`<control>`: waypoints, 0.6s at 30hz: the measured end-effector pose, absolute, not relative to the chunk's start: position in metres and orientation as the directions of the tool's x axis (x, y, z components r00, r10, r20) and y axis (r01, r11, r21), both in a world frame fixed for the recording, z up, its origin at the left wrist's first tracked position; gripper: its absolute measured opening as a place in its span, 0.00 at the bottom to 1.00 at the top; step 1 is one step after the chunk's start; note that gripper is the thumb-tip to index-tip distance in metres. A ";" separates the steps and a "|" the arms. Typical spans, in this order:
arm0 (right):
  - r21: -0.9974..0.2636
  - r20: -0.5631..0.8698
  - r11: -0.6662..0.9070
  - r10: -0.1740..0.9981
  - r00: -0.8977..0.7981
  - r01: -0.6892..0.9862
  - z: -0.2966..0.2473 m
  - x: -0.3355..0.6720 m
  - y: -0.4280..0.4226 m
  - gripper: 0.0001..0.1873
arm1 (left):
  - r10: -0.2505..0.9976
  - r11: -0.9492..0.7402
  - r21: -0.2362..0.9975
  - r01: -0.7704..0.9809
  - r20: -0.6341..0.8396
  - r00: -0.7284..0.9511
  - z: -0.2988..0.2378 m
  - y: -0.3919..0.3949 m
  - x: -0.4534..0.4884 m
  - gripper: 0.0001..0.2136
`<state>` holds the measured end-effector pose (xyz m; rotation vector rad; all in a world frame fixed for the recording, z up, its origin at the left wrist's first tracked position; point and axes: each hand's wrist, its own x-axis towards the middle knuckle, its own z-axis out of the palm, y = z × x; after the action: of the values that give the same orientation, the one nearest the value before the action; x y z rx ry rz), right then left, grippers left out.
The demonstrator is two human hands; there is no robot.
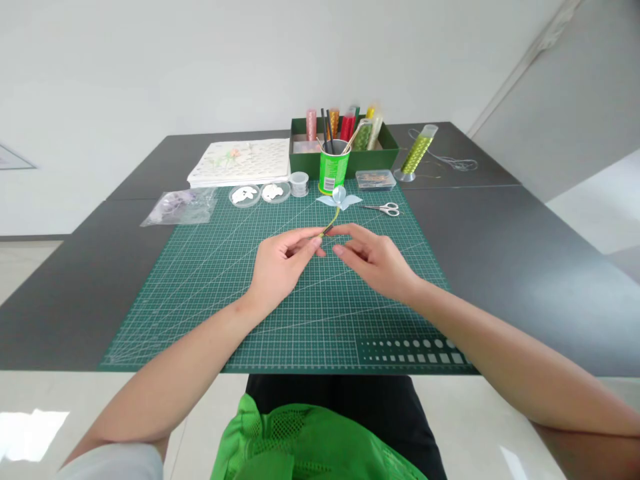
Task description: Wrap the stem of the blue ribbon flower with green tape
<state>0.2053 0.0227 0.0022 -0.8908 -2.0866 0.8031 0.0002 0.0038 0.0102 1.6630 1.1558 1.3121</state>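
L hand (pixel 280 263) and R hand (pixel 373 257) both pinch lower end of flower stem (pixel 333 219), held above cutting mat (pixel 210 293); pale blue flower (pixel 339 197) points twd green cup (pixel 333 167). Scissors (pixel 384 209) lie nr.

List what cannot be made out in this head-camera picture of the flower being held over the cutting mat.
- Lower end of the flower stem: hidden between the fingers of the left hand and right hand.
- Print on the white sheets: too small.
- Contents of the clear box: too small.
- Inside of the green tray: blocked by its front wall and the green cup.
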 end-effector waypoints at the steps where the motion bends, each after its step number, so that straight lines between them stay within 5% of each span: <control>1: -0.632 0.449 0.642 0.759 -0.471 0.433 0.002 0.208 0.023 0.13 | 0.941 -0.339 0.916 0.214 0.331 0.071 0.010 0.004 0.000 0.10; 4: -0.160 0.673 0.818 0.500 -0.545 0.552 0.001 0.219 0.025 0.09 | 0.947 -0.321 0.922 0.217 0.316 0.055 0.009 0.003 0.000 0.10; 8: 0.273 0.698 0.831 0.176 -0.694 0.485 0.005 0.226 0.027 0.13 | 0.954 -0.301 0.928 0.221 0.293 0.068 0.009 0.003 0.001 0.11; 18: 0.451 0.681 0.766 0.037 -0.731 0.459 0.030 0.223 0.016 0.12 | 0.968 -0.250 0.884 0.394 0.214 0.135 0.005 0.002 0.002 0.08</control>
<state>0.2227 0.0160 0.0304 -0.3680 -2.2831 -0.8122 0.0021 0.0024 0.0046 1.7436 1.3191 1.0881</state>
